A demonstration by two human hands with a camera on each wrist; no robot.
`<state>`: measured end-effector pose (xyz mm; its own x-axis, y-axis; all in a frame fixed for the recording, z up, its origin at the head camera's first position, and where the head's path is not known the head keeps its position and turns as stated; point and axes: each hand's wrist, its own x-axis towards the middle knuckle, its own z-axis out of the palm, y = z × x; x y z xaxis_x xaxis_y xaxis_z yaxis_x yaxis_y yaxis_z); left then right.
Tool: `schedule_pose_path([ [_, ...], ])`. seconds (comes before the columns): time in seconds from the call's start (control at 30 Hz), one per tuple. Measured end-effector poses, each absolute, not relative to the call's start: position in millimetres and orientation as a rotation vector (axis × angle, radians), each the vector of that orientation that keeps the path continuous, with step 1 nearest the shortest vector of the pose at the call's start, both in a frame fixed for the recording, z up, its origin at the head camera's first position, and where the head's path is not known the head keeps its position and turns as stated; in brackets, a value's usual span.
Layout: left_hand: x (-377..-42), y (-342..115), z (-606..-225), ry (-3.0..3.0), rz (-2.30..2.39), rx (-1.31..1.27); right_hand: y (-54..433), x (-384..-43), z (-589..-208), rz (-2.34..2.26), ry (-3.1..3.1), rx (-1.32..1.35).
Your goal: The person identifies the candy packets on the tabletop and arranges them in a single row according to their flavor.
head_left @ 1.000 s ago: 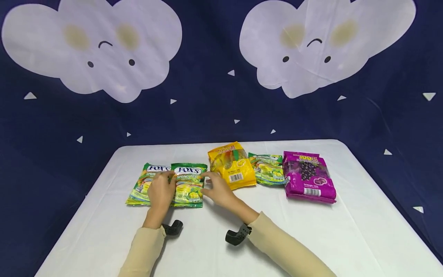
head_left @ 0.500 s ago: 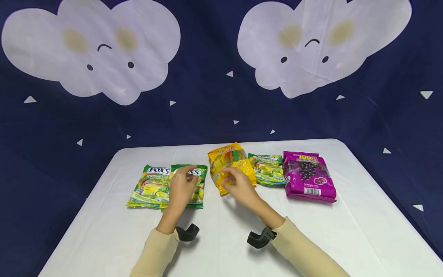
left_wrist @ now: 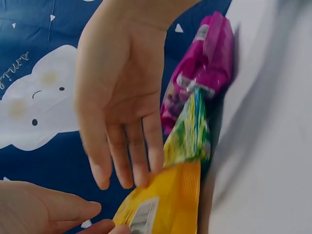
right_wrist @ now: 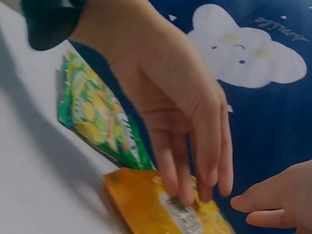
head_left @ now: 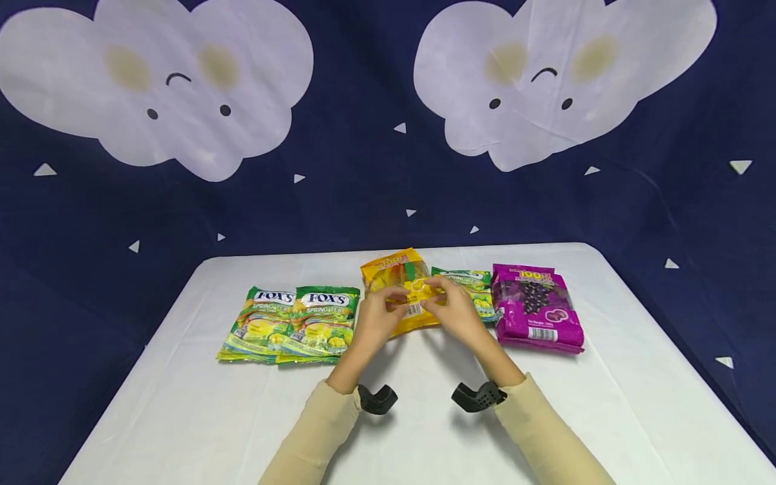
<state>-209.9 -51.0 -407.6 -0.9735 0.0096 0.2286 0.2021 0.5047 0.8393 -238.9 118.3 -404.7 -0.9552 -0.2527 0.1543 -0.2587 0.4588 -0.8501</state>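
In the head view, a yellow candy bag (head_left: 394, 269) with a mango picture and a barcode lies at the back middle of the table. My left hand (head_left: 372, 322) hovers at its lower left, fingers loosely bent. Opposite it, my right hand (head_left: 457, 313) reaches over the bag's right side, partly covering the green candy bag (head_left: 481, 286) beside it. Both hands' fingertips point toward each other over the yellow bag. In the right wrist view, fingertips overlap the silvery patch on the yellow bag (right_wrist: 141, 197). Neither hand grips anything.
Two green Fox's Spring Tea candy bags, one on the left (head_left: 261, 323) and one overlapping it (head_left: 324, 323), lie left of my hands. A purple candy bag (head_left: 536, 310) lies at the right. Behind the white-covered table (head_left: 200, 417) hangs a dark blue cloud-print backdrop (head_left: 358, 215).
My left hand has left the Fox's bags and moved right to the yellow bag. My right hand has moved from beside the second Fox's bag to the yellow bag's right side.
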Motion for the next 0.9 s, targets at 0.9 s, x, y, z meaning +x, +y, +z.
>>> schedule_pose_path([
  [0.9,-217,30,-419,-2.613,-1.655,-0.183,187,-260,-387,1.366,-2.940,0.247],
])
